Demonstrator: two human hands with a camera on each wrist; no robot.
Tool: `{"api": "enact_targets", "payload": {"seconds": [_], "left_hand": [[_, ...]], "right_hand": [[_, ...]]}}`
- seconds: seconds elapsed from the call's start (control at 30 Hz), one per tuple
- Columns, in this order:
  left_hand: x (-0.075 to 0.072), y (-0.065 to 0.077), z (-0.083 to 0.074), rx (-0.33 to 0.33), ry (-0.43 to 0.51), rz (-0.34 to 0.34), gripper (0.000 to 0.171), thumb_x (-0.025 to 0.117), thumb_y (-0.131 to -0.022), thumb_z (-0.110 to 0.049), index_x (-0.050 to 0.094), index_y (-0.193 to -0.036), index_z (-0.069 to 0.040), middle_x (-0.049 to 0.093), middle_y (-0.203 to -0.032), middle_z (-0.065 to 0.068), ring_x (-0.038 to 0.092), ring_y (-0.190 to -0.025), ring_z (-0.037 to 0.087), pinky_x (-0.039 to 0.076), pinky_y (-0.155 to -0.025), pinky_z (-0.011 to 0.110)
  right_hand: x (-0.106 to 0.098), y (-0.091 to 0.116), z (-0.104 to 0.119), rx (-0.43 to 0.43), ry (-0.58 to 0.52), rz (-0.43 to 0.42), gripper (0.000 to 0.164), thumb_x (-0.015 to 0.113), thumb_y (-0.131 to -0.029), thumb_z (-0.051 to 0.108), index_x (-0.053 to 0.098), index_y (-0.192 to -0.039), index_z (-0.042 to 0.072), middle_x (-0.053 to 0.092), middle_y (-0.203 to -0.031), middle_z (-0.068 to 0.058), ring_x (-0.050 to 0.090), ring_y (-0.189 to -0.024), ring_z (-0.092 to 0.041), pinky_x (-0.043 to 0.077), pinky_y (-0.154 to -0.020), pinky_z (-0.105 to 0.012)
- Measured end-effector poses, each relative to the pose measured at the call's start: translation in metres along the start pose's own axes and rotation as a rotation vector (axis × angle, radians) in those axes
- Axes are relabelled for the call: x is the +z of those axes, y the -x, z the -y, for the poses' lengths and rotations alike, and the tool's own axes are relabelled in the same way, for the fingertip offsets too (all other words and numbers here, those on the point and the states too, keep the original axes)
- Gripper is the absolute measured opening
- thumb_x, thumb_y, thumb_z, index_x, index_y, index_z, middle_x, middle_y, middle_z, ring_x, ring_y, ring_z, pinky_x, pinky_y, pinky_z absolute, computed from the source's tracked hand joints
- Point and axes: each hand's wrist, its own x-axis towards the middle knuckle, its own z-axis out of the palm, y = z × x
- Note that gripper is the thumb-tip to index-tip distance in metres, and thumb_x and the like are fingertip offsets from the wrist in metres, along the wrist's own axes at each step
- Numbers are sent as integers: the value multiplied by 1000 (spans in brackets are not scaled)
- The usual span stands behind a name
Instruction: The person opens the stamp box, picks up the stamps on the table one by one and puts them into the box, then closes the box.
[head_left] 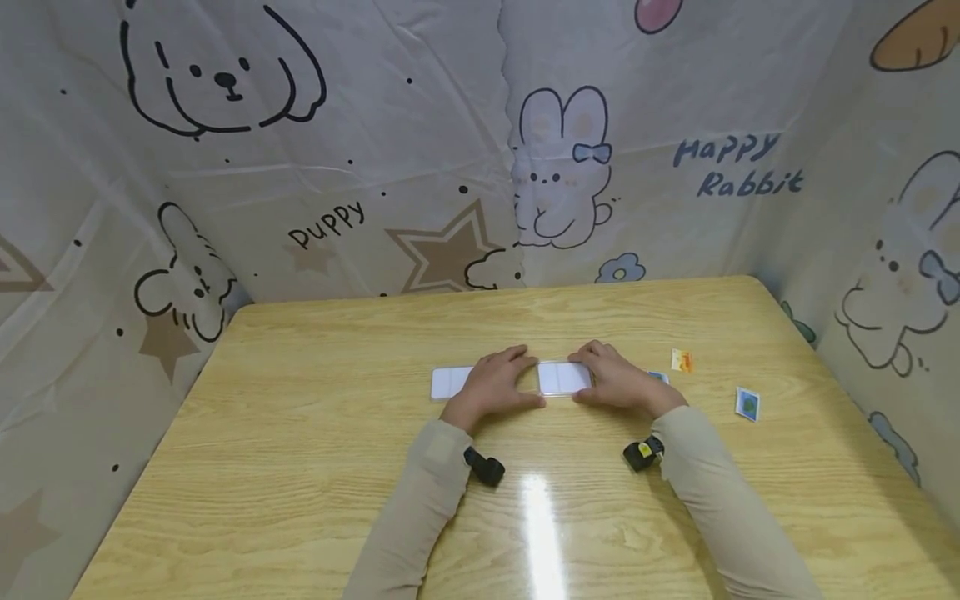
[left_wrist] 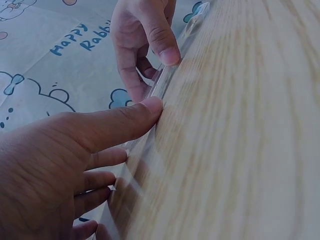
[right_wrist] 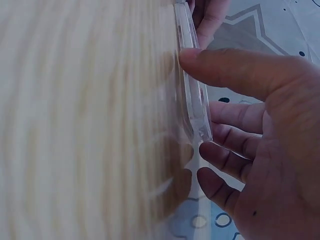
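A flat, clear-edged plastic case (head_left: 558,378) with white panels lies on the table between both hands. My left hand (head_left: 495,383) holds its left end, thumb at the near edge and fingertips at the far edge. The right hand (head_left: 621,379) grips the right end the same way. In the right wrist view, the right thumb presses the transparent side of the case (right_wrist: 194,95), with the other fingers on its far side. Partly hidden under the left hand is a second white flat panel (head_left: 448,382).
Small picture cards lie to the right: an orange one (head_left: 682,360), a blue-green one (head_left: 747,404), and a blue one (head_left: 658,377) partly hidden behind the right hand. The wooden table (head_left: 300,450) ends at a printed curtain (head_left: 337,150).
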Motion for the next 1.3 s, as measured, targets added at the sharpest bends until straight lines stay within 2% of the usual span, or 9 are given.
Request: {"api": "enact_targets", "payload": {"seconds": [0.57, 0.73, 1.0, 1.3], "left_hand": [[-3, -1, -7, 21, 0, 4, 75, 65, -83, -60, 45, -145, -23, 29, -159, 5, 33, -143, 28, 27, -118, 46], [-1, -2, -7, 18, -13, -12, 75, 65, -83, -60, 46, -144, -21, 31, -157, 6, 34, -143, 27, 28, -118, 45], [2, -2, -9, 0, -36, -57, 72, 63, -83, -61, 49, -142, -22, 37, -154, 8, 36, -142, 26, 32, -115, 47], [3, -3, -11, -2, -44, -66, 69, 64, -84, -59, 50, -141, -23, 38, -153, 8, 37, -141, 26, 32, -115, 48]], "right_hand": [[-9, 15, -2, 0, -10, -51, 64, 73, -85, 21, 47, -138, -3, 47, -131, -22, 45, -120, -36, 42, -104, -53], [-13, 27, 5, 22, -36, -24, 64, 75, -84, 23, 48, -136, -3, 47, -131, -22, 47, -117, -35, 46, -100, -52], [-11, 42, 15, -11, -30, -7, 60, 75, -84, 26, 51, -133, -2, 49, -130, -19, 50, -116, -32, 47, -97, -49], [-7, 61, 21, -32, -16, 27, 63, 74, -85, 31, 52, -135, 1, 49, -129, -15, 53, -113, -28, 48, -94, -45]]}}
